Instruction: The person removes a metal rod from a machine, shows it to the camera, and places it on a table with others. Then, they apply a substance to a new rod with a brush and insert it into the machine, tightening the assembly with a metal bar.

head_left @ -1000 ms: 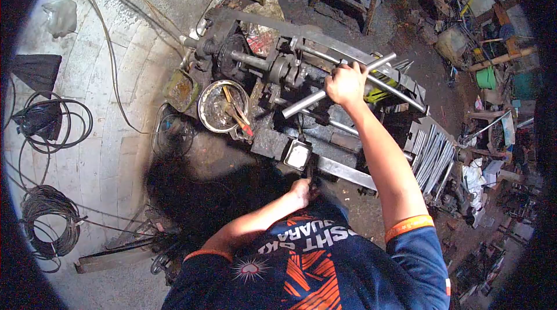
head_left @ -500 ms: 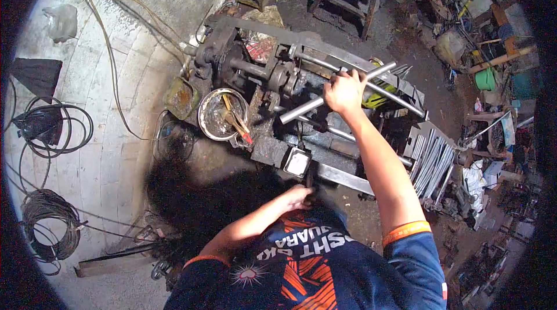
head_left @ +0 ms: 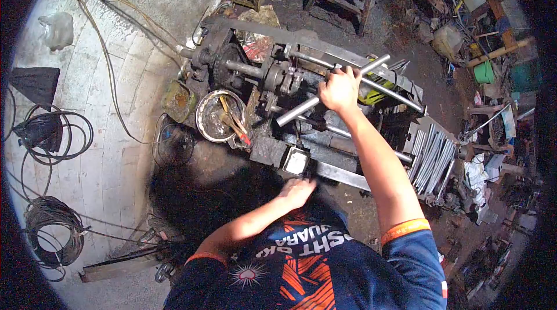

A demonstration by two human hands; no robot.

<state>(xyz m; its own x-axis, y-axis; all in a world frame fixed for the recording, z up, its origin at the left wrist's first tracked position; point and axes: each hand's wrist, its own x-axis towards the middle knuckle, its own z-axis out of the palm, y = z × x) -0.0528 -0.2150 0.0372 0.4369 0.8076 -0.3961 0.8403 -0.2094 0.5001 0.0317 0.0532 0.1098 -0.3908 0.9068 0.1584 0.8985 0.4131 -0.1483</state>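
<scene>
My right hand is closed around the middle of a thick metal bar, which lies slantwise across the machine. Both ends of the bar stick out past my fist. Close to my body, at the machine's near side, my left hand is curled by a dark lever, its fingers partly hidden. Just above that hand sits a small square box with a pale top. Left of the bar are a shaft and greasy round clamp parts.
A round tub with brushes in it rests at the machine's left, beside a dirty yellowish container. Many thin metal rods lie stacked at the right end. Coiled cables are on the floor at left. Cluttered shelves line the right.
The bar and my right hand have shifted slightly left in view, along with the surroundings. My left hand has turned a little by the lever, its knuckles now more visible.
</scene>
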